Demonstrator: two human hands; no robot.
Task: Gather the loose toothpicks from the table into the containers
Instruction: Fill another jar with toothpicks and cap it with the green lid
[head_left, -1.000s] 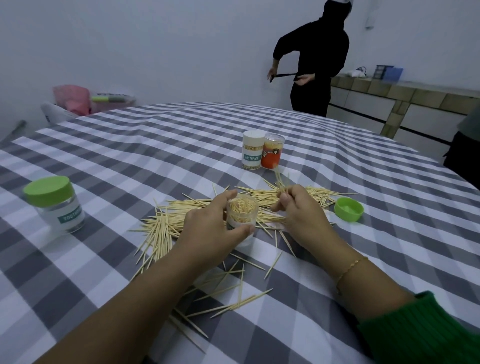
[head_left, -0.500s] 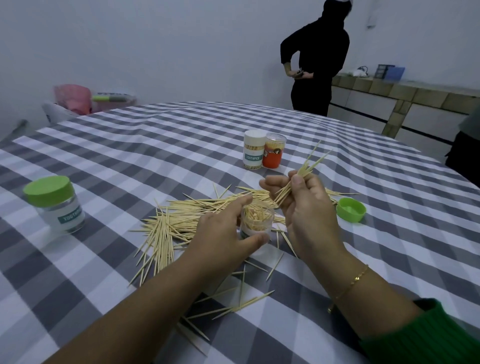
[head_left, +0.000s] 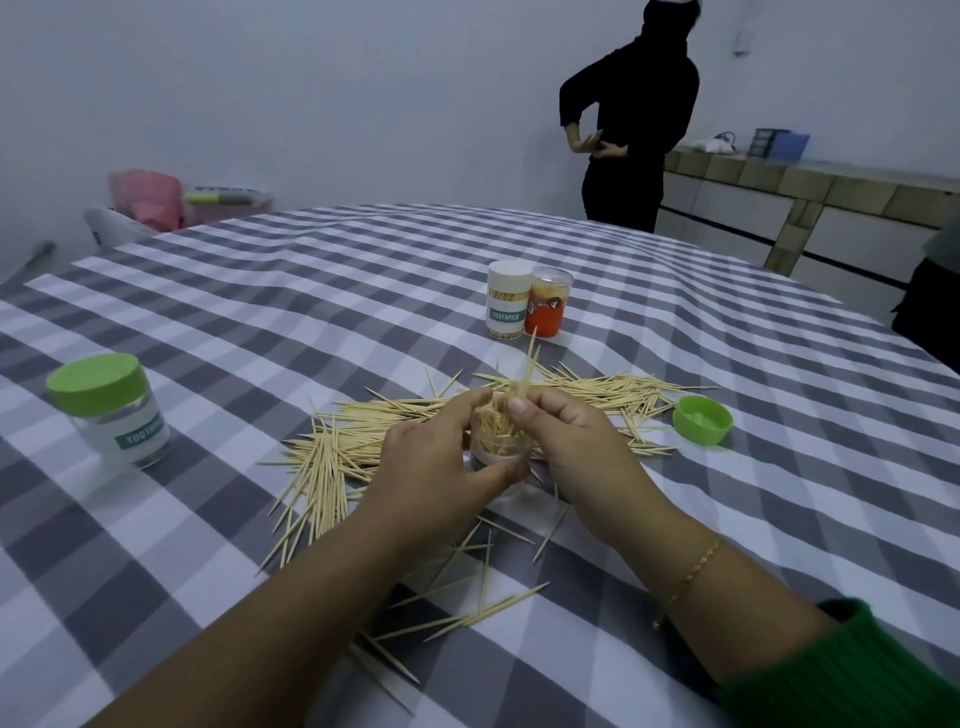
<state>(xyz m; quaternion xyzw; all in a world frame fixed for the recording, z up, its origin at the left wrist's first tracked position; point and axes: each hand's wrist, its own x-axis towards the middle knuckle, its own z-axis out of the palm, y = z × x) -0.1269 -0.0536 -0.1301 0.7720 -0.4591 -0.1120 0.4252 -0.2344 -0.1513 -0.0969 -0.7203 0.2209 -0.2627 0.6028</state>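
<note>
In the middle of the frame the left hand (head_left: 436, 462) wraps around the little clear jar (head_left: 500, 448) while the right hand (head_left: 566, 441) pinches a small bunch of toothpicks (head_left: 525, 375) over it, thin, light, pointy sticks best held mid-length.

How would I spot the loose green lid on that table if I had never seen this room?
Start at the checked tablecloth and find the heap of loose toothpicks in its middle. Just past the heap's right end, right of the right hand, lies the green lid. It is the only cap lying open side up on the cloth, on no jar.
</note>
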